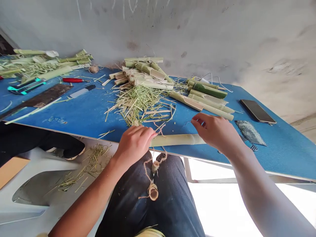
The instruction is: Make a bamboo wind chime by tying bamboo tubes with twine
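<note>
My left hand is closed, pinching brown jute twine at the near edge of the blue table. My right hand pinches a thin thread-like end, too small to name, just above a pale bamboo tube lying along the table edge between both hands. The twine hangs down over my lap to a small spool resting on my dark trousers.
A pile of split bamboo pieces and green shavings covers the table's middle. Green bamboo sections, a phone and a cleaver blade lie to the right. At left are a knife, a red-handled tool, a saw blade and another person's legs.
</note>
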Demonstrator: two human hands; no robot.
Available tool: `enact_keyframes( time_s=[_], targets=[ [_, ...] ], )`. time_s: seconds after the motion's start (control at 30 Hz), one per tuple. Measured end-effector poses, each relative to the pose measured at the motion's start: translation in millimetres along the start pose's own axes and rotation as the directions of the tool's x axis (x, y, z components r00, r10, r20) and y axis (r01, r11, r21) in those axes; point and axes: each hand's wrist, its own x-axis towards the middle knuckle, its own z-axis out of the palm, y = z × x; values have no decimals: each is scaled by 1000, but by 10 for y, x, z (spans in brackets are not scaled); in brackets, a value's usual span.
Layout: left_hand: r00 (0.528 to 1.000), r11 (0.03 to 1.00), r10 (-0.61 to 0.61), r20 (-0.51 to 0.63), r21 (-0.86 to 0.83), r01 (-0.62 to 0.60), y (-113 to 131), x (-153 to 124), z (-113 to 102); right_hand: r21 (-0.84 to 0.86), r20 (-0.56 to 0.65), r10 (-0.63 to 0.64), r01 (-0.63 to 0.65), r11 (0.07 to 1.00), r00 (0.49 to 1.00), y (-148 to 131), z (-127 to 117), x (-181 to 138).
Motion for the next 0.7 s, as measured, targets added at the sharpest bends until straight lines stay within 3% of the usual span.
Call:
enact_keyframes(
  time_s=[0.1,0.2,0.3,0.37,0.43,0.53,0.63,0.7],
  targets=[
    [1000,999,5,24,-49,-4,-80,2,-29,-38,69,-190,193,980,979,142,21,184],
    [999,999,-13,37,-41,15,-78,33,-20,-33,215,-385,401,915,897,247,62,386],
    [997,999,-39,61,-16,40,-45,83,9,-23,272,-486,510,860,831,287,96,469],
    [996,998,-56,73,-12,57,-31,109,34,-38,255,-521,547,837,815,339,94,458],
    [997,997,-64,53,-28,66,-28,120,63,-74,189,-485,505,860,854,481,58,417],
    [998,995,-70,-3,-77,69,-34,117,103,-111,-20,-310,306,946,951,890,-41,333],
    [997,994,-73,-15,-86,71,-28,124,116,-94,-88,-199,191,977,976,1309,-124,256],
    [997,995,-76,-9,-60,76,-15,139,110,-67,-94,-187,181,981,978,1383,-135,227]
  ],
)
